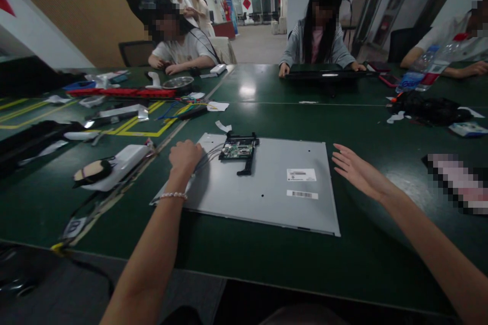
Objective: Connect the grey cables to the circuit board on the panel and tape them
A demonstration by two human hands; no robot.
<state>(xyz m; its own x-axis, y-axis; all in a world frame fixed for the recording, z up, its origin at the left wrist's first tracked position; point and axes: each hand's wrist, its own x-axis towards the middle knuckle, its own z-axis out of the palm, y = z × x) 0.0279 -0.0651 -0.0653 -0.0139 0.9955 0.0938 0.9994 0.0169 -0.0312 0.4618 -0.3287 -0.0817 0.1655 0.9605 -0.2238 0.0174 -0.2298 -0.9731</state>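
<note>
A flat grey metal display panel (278, 203) lies on the green table in front of me, two white labels on its right part. On its upper middle sits a green circuit board (238, 149) in a black plastic bracket (246, 166). Thin grey cables (209, 155) run from the board toward my left hand (185, 156), which is closed over the panel's left edge. What its fingers grip is hidden. My right hand (356, 170) hovers just off the panel's right edge, fingers stretched out and holding nothing.
At left lie a white power strip (124, 167), a black part (34, 144) and a red strip (122, 92) among wires. Bottles (432, 68), black plastic (427, 106) and a blurred pinkish object (457, 183) are at right. A person opposite holds a dark panel (328, 76).
</note>
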